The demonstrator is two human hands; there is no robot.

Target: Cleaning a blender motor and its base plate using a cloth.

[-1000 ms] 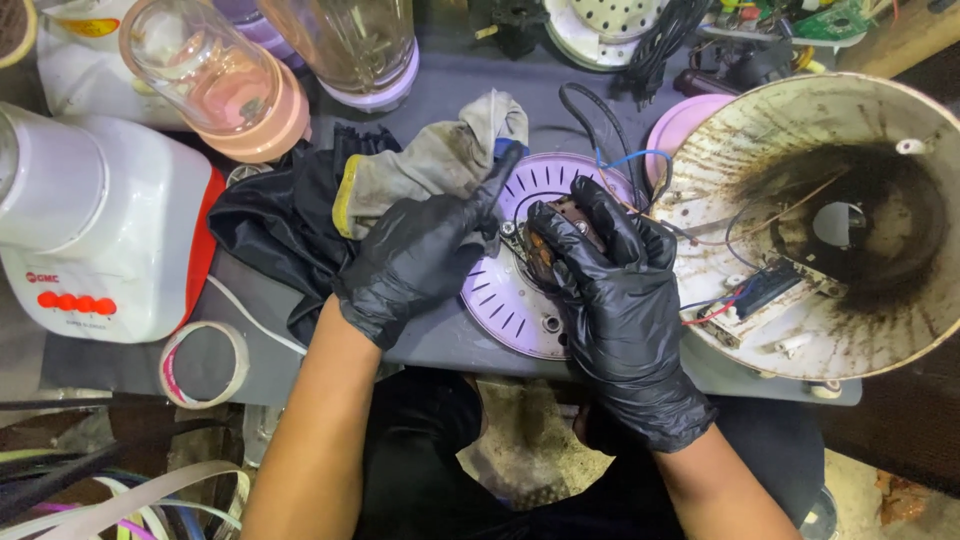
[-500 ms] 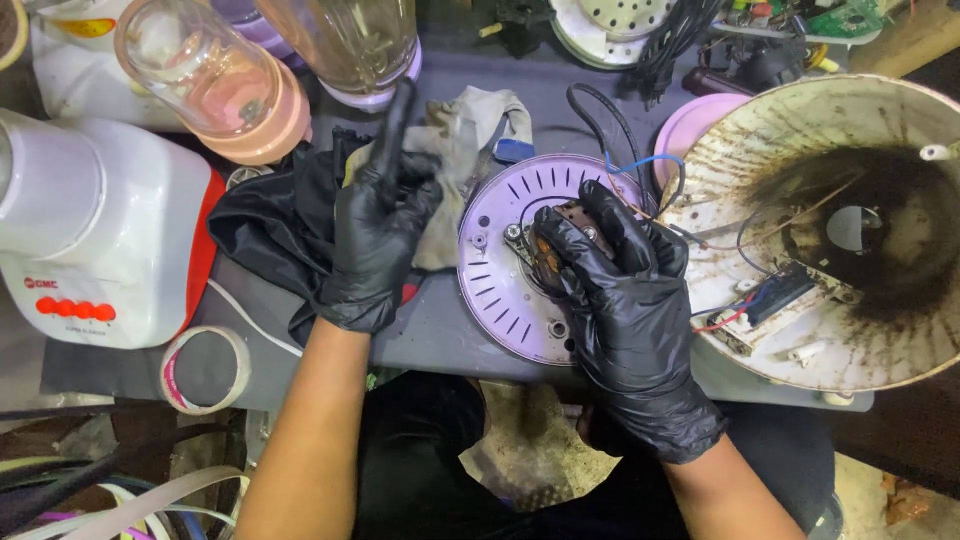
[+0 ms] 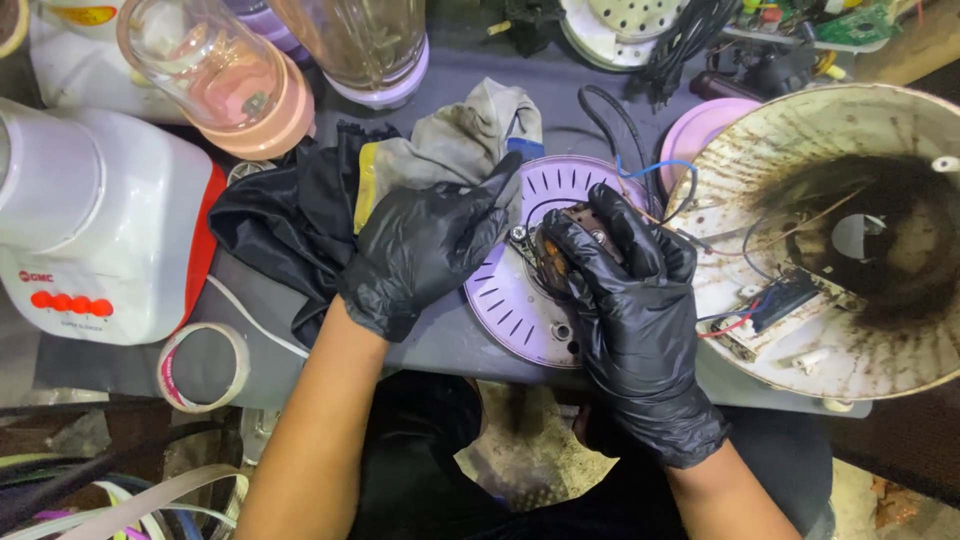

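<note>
Both hands wear black gloves and work over the lilac disc, a round ribbed plate lying flat on the grey counter. The right hand is cupped over the small rusty motor at the disc's centre, its grip closed around that part, just as it was a second and half a second ago; the motor has not left the disc.

What has changed is the left hand. A second ago it lay across the disc's left edge with the rag under it; half a second ago it had pulled away to the left of the disc with fingers raised; now it has come back down flat on the grey and yellow rag, fingertips reaching the disc's upper left rim. Its grip is spread wide, pressing rather than pinching, and closes on nothing. The rag itself sits left of and above the disc, over a black cloth.

Judging from this, the left hand seems to be resettling its hold beside the disc while the right keeps working the motor, so the work on the motor looks unfinished.

Right of the disc lies a large scorched white shell with loose wires; left of it, well apart, stands a white and red blender base.
</note>
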